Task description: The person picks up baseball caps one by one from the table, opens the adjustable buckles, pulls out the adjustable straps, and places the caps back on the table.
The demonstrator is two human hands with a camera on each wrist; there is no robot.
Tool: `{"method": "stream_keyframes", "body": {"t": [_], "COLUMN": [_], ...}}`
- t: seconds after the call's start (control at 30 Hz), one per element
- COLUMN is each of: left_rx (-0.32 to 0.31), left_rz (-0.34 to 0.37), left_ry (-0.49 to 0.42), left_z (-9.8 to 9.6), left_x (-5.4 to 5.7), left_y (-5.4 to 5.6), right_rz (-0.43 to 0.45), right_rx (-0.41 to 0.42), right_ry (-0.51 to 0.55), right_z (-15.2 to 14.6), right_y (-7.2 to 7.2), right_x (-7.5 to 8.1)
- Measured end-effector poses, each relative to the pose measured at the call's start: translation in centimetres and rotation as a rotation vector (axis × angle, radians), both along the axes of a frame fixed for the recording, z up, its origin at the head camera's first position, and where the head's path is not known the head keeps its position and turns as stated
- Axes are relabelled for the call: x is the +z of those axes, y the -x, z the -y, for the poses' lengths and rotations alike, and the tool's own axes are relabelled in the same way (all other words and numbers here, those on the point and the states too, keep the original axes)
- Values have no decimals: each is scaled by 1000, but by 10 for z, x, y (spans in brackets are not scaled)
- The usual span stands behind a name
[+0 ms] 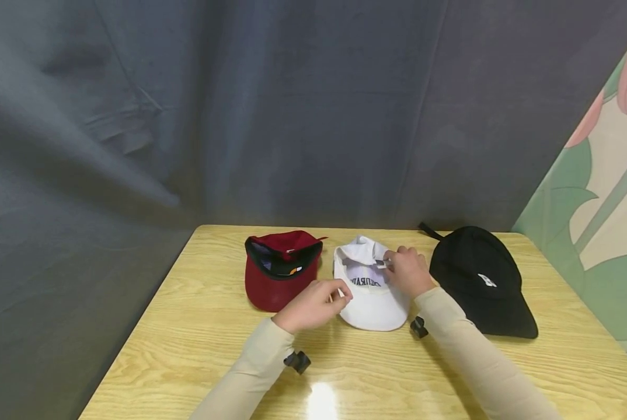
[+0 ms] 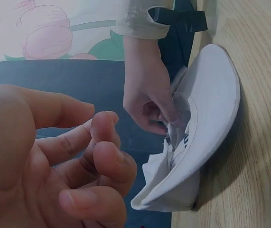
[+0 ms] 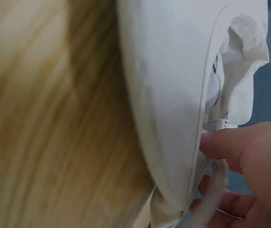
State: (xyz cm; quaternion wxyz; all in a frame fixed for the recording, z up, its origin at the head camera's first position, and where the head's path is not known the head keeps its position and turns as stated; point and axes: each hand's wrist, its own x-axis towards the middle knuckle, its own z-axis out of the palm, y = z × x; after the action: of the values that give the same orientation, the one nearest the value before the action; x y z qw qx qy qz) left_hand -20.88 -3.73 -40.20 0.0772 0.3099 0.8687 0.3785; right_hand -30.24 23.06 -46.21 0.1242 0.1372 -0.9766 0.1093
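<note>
Nearest, a patch of glare [image 1: 321, 399] lies on the wood-grained desk [image 1: 145, 350], between two beige sleeves [image 1: 240, 373], each with a small black device [image 1: 298, 363] at the wrist. The left hand [image 1: 310, 306] hovers just beyond its cuff, fingers loosely bent, with a gap between the thumb and index tips; in the head view it overlaps the near left edge of the white cap, while the left wrist view shows it apart from that cap. The white cap [image 1: 373, 309] rests on the desk between the other two caps, brim toward the person and its inside showing, with dark lettering [image 1: 366, 282] reversed there. At its far right side the right hand [image 1: 409, 271] pinches the strap [image 3: 216, 187] at the back between thumb and fingers, and a loose end hangs in front of the fingers. Left of it sits a dark red cap [image 1: 277, 291], brim also forward, its dark lining visible. To the right lies a black cap [image 1: 473, 274], crown up, bearing a white emblem [image 1: 487, 280], its brim angled to the near right. Behind the desk hangs a dark grey-blue curtain [image 1: 313, 116], with a pink-and-green floral panel [image 1: 602, 221] at right.
</note>
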Motion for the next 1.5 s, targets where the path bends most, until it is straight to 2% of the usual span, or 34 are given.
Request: {"method": "stream_keyframes", "body": {"t": [0.17, 0.33, 0.53, 0.67, 0.77, 0.87, 1.0, 1.2, 1.37, 1.5], "left_rx": [16, 33, 93, 141, 207, 288, 369, 404, 432, 445], "left_rz": [18, 3, -76, -138, -197, -278, -369, -423, -477, -487], "left_ry": [1, -20, -18, -15, -8, 14, 47, 48, 38, 17], "left_z": [0, -1, -3, -7, -12, -16, -14, -13, -16, -18], "left_x": [2, 4, 7, 11, 11, 11, 9, 5, 6, 8], "left_y": [0, 1, 6, 10, 16, 22, 26, 31, 33, 32], "right_rz": [-38, -131, -333, -451, -522, -546, -534, -563, -573, -566], "right_rx": [8, 31, 129, 164, 196, 241, 294, 342, 307, 199], "right_ry": [41, 97, 165, 162, 147, 158, 202, 236, 244, 253], "right_z": [4, 8, 14, 19, 23, 26, 32, 39, 43, 47], "right_y": [-7, -15, -23, -29, -32, -36, -44, -54, -58, -62], "right_x": [7, 22, 38, 48, 53, 56, 59, 65, 69, 71]}}
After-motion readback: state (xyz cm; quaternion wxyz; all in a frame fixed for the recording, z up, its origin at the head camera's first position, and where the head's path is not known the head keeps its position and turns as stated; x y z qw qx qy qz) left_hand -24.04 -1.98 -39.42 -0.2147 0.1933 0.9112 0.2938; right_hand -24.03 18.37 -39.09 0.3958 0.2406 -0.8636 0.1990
